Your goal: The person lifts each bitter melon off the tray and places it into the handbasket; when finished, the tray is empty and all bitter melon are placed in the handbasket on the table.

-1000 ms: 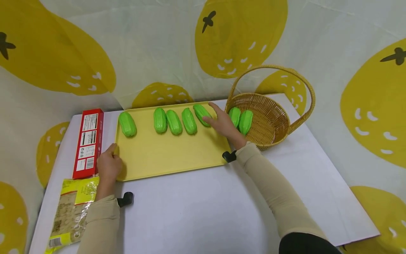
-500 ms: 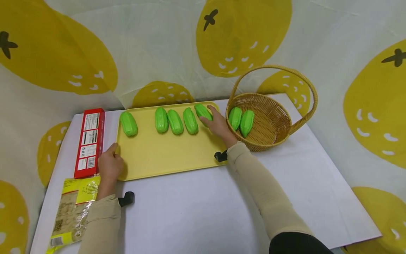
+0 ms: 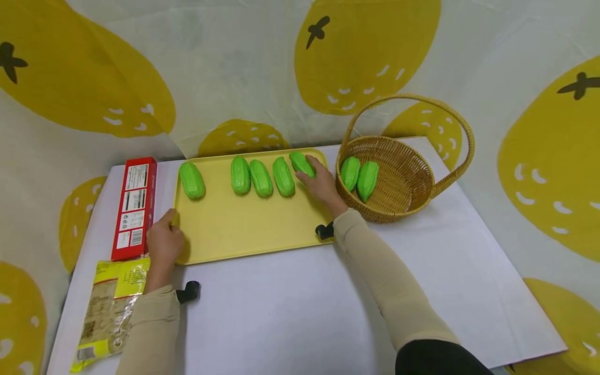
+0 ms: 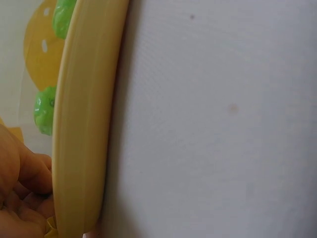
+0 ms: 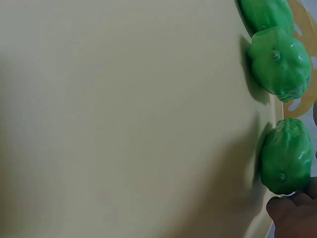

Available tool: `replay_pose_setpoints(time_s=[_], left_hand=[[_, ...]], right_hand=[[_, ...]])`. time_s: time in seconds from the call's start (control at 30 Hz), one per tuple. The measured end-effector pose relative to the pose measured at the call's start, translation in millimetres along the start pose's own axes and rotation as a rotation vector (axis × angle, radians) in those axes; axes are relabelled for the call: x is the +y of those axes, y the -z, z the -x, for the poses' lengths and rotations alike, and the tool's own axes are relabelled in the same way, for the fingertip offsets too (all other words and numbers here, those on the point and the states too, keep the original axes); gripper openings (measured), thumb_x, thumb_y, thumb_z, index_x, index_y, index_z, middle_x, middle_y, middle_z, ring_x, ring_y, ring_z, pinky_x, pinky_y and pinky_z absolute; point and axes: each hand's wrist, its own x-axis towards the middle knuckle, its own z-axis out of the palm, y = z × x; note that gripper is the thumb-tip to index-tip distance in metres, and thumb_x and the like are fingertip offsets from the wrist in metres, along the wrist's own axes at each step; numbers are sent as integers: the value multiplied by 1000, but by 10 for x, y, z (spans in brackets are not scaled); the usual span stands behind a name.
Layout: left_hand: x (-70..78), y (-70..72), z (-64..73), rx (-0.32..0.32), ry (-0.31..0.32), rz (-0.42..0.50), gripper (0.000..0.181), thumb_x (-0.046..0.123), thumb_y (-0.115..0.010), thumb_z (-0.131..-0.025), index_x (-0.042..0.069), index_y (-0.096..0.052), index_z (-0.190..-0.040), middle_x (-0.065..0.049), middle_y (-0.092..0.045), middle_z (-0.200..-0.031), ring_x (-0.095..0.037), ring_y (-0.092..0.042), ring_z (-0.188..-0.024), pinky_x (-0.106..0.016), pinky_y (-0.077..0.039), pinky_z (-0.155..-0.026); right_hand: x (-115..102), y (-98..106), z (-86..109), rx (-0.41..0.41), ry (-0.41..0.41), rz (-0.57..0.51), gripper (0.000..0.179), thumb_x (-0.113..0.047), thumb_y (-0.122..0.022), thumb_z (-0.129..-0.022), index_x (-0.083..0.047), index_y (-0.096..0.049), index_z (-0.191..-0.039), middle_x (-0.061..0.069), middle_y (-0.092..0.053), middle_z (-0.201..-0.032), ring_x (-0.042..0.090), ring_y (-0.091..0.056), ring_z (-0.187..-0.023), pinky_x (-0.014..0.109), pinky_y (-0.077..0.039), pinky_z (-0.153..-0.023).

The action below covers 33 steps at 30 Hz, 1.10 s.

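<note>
My right hand [image 3: 321, 183] has its thumb and fingers around the rightmost green ribbed vegetable [image 3: 301, 164] on the yellow tray [image 3: 248, 224]. It is shiny and gourd-shaped; in the right wrist view the fingertips [image 5: 292, 210] meet its lower end. Several similar vegetables lie along the tray's far side, one of them apart [image 3: 191, 180] at the far left corner. At the tray's left edge my left hand [image 3: 165, 242] grips the rim, fingers curled, as the left wrist view also shows. Two more green vegetables [image 3: 367, 180] lie in the wicker basket [image 3: 412, 172].
Right of the tray stands the basket, its tall hoop handle [image 3: 461, 125] upright. A red box [image 3: 133, 208] and a yellow-and-clear plastic packet [image 3: 108, 312] lie to the left. The white-covered table [image 3: 281, 312] backs onto a fruit-patterned cloth [image 3: 234, 78].
My right hand has moved left, away from the basket, and closed in around the rightmost vegetable. The left hand keeps its place at the tray edge. The view has shifted slightly.
</note>
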Motion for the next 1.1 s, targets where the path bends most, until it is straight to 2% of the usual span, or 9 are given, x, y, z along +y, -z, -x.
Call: replay_pose_setpoints(time_s=[0.23, 0.43, 0.57, 0.83, 1.1], left_hand=[[-37, -25, -2, 88, -89, -9, 54, -3, -41, -94, 2, -53, -146, -31, -56, -141, -49, -55, -118, -59, -44, -103], [-29, -18, -12, 70, -73, 1, 55, -3, -40, -95, 4, -51, -149, -30, -54, -144, -48, -54, -120, -59, -43, -106], [-25, -17, -13, 54, -57, 1, 55, -2, -40, -96, 5, -49, -150, -29, -53, -145, -47, -53, -119, -57, -43, -105], [-19, -16, -7, 40, -43, -4, 55, 0, -41, -98, 6, -46, -152, -28, -51, -148, -47, -52, -123, -55, -44, -102], [-40, -18, -12, 37, -45, -12, 54, 0, -40, -98, 7, -47, -152, -28, -52, -146, -46, -52, -119, -53, -44, -96]], right_hand=[[30, -17, 32, 13, 14, -15, 66, -31, -62, -102, -17, -35, -160, 14, -22, -170, 29, -21, -158, 45, -24, -128], [69, -22, 28, 48, 28, 3, 63, -27, -62, -102, -17, -38, -159, 16, -28, -168, 28, -26, -157, 42, -25, -128], [98, -29, 19, 66, 30, -26, 62, -27, -62, -102, -16, -39, -158, 15, -31, -167, 27, -27, -157, 40, -25, -128], [97, -50, 52, 63, 1, -74, 63, -31, -61, -102, -20, -37, -159, 14, -27, -169, 25, -26, -157, 39, -27, -127], [61, -56, 94, 60, 17, -76, 64, -34, -60, -102, -22, -36, -159, 13, -27, -169, 25, -26, -157, 38, -26, -127]])
